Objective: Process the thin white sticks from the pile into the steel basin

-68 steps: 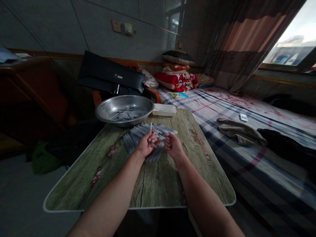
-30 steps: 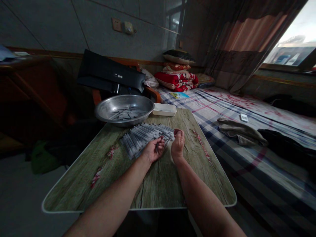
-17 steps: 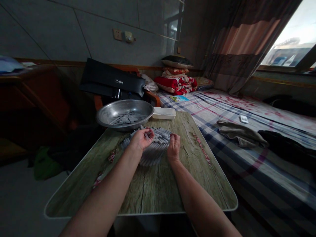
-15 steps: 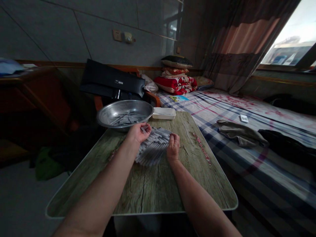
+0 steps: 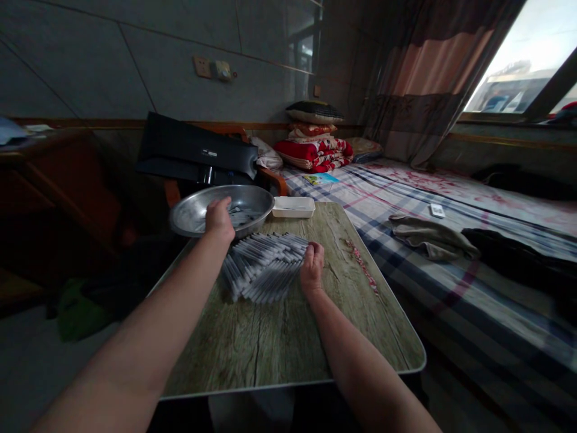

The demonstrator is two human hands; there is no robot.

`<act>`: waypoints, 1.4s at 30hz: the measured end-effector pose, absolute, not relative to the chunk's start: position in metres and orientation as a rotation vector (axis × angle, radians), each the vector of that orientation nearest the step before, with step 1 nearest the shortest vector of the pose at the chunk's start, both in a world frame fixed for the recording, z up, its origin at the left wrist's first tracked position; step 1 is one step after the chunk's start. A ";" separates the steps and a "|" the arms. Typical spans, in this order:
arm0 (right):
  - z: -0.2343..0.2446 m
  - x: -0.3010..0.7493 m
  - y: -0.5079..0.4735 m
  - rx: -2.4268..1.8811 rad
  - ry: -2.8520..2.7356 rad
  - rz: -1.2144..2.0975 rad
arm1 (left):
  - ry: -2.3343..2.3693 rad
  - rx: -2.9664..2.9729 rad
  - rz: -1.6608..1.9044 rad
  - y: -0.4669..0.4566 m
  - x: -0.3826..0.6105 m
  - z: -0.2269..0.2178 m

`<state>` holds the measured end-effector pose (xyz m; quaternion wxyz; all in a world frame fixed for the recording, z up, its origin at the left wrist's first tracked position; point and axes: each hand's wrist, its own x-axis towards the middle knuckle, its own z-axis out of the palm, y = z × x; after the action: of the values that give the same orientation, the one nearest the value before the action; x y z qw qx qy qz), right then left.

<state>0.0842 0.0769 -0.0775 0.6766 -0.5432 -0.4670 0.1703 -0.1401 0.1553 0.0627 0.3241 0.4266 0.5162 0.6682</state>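
A heap of slim grey-white pen-like sticks [image 5: 265, 264], some with dark ends, lies fanned out on the wood-patterned table. My right hand [image 5: 312, 266] is at the heap's right edge, its fingers curled together against the stick ends; whatever is inside them is hidden. Over the near side of a wide metal basin [image 5: 186, 220] reaches my left hand [image 5: 219, 218]. Its thumb side shows, but most of its fingers are out of sight. Inside the basin lie more thin dark and pale pieces, partly covered by that hand.
A white rectangular tray [image 5: 293, 208] stands right of the basin at the table's far end. Behind them a black monitor [image 5: 198, 147] leans on a wooden chair. The bed [image 5: 360, 198] with a plaid sheet runs along the table's right side, with clothes on it.
My left hand has moved from the heap up and left to the basin, uncovering the heap's left part. My right hand stays at the heap's right edge. The view has shifted slightly.
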 end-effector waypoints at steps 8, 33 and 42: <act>-0.080 0.089 0.081 -1.290 -0.957 0.394 | 1.285 1.775 1.138 0.058 -0.070 0.010; -0.090 0.097 0.094 -1.313 -0.831 0.467 | 1.884 2.239 0.195 0.023 -0.015 -0.007; -0.064 0.089 0.075 -1.108 -1.162 0.839 | 1.432 1.622 1.177 0.054 -0.041 -0.024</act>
<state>0.0887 0.0751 -0.0641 0.6171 -0.4813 -0.5048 0.3643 -0.0406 0.0539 -0.0235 0.3327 0.6209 0.5483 0.4507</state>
